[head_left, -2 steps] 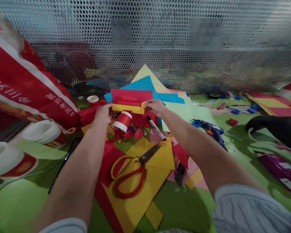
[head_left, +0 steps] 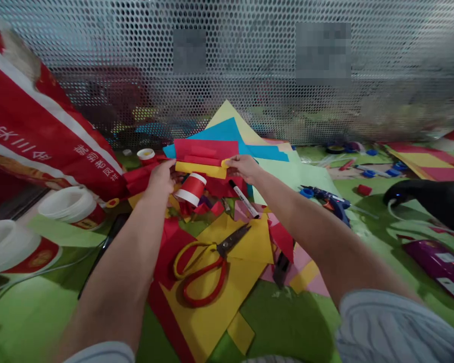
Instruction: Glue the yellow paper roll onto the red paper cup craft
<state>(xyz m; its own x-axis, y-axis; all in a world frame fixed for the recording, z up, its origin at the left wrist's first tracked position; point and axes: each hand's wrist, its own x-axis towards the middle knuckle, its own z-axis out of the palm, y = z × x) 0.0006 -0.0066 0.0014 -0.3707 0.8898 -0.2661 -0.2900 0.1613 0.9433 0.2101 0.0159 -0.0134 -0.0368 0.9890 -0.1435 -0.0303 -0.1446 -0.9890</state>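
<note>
Both hands up at the counter's far edge, over the paper pile. Left hand (head_left: 161, 176) and right hand (head_left: 243, 167) each pinch an end of the yellow paper strip (head_left: 200, 169), fingers closed on it, red sheet (head_left: 206, 149) just behind. Paper cup (head_left: 191, 189) lies beneath the strip. Judgement: keep both pinches even, strip taut and level. Scissors (head_left: 204, 264) lie nearer, untouched.
</note>
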